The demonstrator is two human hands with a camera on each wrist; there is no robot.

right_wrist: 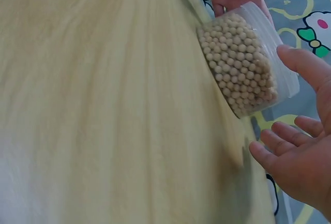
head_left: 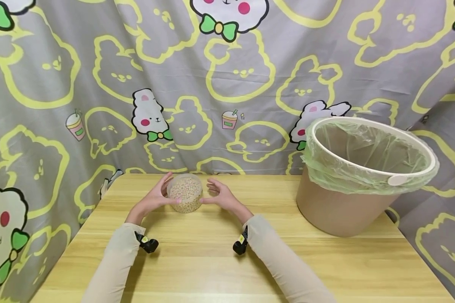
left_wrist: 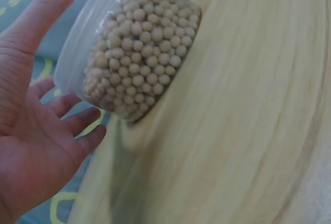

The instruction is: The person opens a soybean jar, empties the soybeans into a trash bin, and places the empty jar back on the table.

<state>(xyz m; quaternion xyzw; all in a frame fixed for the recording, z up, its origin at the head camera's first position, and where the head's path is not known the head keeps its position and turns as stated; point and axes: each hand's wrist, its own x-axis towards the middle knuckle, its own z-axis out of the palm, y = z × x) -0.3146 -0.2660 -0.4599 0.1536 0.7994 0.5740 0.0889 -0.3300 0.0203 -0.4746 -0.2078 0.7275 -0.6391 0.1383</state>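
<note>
A clear round plastic tub [head_left: 185,193] of small beige balls [left_wrist: 142,48] stands upright near the table's back edge, between the two hands. Its pale translucent lid [right_wrist: 271,48] is on. On the left, the left hand [head_left: 155,196] curves loosely about the tub, its thumb across the front and its fingers [left_wrist: 83,123] spread by the far side. From the other side the right hand [head_left: 223,197] reaches in, its thumb [right_wrist: 305,66] right at the lid's rim. The right fingers [right_wrist: 284,136] are extended, with a gap between them and the tub.
A beige bin [head_left: 333,206] with a light green liner bag [head_left: 326,176] stands at the table's right side. The wooden table [head_left: 197,261] ends at a grey curtain [head_left: 189,80] printed with cartoon animals. Black cameras [head_left: 147,243] are strapped at both wrists.
</note>
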